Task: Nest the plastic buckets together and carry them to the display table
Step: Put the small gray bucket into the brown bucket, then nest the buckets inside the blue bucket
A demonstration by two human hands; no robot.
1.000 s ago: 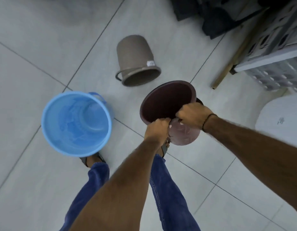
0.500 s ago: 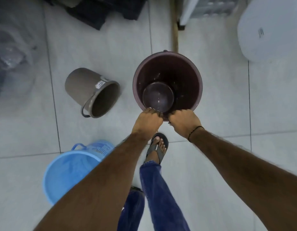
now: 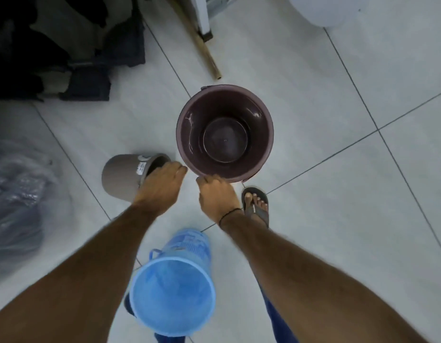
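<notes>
Maroon bucket (image 3: 187, 134) stands upright on the tiled floor (image 3: 313, 120), mouth up to receive others; right hand (image 3: 218, 195) curls loosely beside its near rim, left hand (image 3: 162, 185) covers the tipped grey-brown bucket (image 3: 120, 174) just left, grasp indiscernible; blue bucket (image 3: 172, 293) lies nearer the person.

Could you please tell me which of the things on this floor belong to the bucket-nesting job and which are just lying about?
Part of the job:
maroon bucket, upright
grey bucket, on its side under the left hand
blue bucket

Just lying about:
wooden pole
dark folded clothes
plastic-wrapped bundle
</notes>
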